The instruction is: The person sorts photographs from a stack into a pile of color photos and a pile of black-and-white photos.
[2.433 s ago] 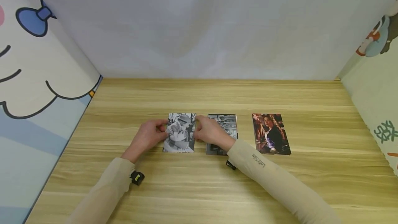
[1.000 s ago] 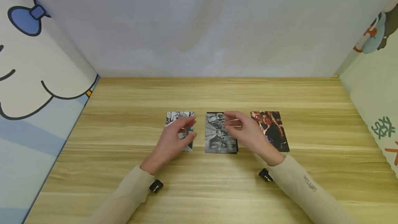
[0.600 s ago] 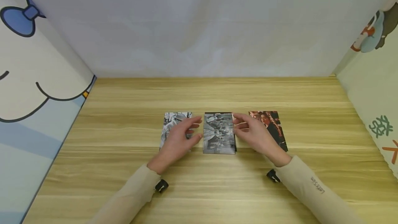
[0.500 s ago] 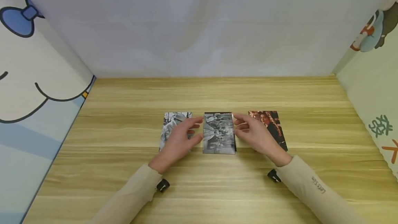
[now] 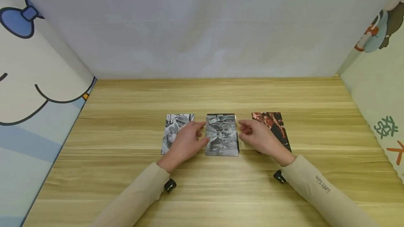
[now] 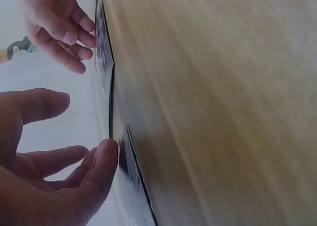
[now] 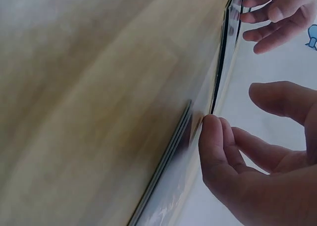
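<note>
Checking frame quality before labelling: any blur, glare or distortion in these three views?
Head view: sharp, evenly lit, soft shadows under the left hand and right hand; mild wide-angle bowing at the walls. Left wrist view: wooden table smeared, out of focus. Right wrist view: same blur, with a pale sheen along the edge of the middle black-and-white photo.

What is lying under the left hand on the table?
The left hand covers the right part of the left photo; the photo's left part shows. Its fingertips reach the middle photo. What the covered part shows cannot be seen.
</note>
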